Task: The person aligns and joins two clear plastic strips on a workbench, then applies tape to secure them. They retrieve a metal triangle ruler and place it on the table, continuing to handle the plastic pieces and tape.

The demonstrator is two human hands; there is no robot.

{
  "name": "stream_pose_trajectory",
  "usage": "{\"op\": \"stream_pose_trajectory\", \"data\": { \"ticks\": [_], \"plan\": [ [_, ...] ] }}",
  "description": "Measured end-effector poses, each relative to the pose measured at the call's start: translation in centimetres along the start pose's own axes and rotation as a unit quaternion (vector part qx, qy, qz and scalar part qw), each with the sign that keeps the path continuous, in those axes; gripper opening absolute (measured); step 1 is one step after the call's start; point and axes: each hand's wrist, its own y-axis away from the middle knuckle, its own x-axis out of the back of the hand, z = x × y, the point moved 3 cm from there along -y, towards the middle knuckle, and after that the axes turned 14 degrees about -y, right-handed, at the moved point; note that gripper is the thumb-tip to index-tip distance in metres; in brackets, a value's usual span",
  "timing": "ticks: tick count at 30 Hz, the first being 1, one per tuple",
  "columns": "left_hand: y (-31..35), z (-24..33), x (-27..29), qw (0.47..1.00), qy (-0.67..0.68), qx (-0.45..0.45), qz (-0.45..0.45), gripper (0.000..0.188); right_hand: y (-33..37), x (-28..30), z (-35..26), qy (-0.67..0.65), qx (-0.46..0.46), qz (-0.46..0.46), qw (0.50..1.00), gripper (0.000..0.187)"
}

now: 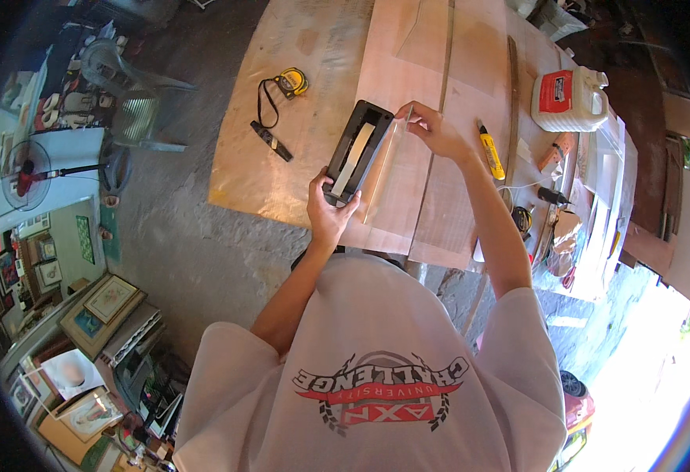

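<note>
A black tape dispenser [345,145] is held over the wooden table, tilted, with a roll of cream tape [356,153] inside it. My left hand [331,216] grips its near end, the thumb on one side and the fingers on the other. Beside the dispenser's far right corner, my right hand [439,135] has its thumb and forefinger pinched together. Whatever is between those fingertips is too small to make out. Left of the dispenser lie a yellow tape measure [292,81] with a black strap and a slim black tool [271,141].
Thin wood sheets [400,71] cover the table [262,169]. On the right are a yellow tube [489,149], a white jug [571,101], a black tool [552,195] and red-handled scissors [569,278]. A plastic chair [136,110] and a fan [26,177] stand on the left.
</note>
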Motion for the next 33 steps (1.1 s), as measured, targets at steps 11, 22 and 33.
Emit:
{"op": "stream_pose_trajectory", "data": {
  "ticks": [11,22,33],
  "plan": [
    [2.0,-1.4,-0.7,0.995,-0.044,-0.077,-0.047,0.066,0.5,-0.3,0.4,-0.01,0.045,0.017,0.999,0.024],
    [1.9,-1.3,1.0,0.985,-0.053,-0.116,-0.117,0.046,-0.2,-0.7,1.8,-0.013,0.06,0.031,0.998,0.024],
    [-0.6,0.0,4.2,0.95,-0.026,-0.184,-0.253,0.048,0.5,-2.5,0.6,0.035,0.073,0.113,0.99,0.038]
  ]
}}
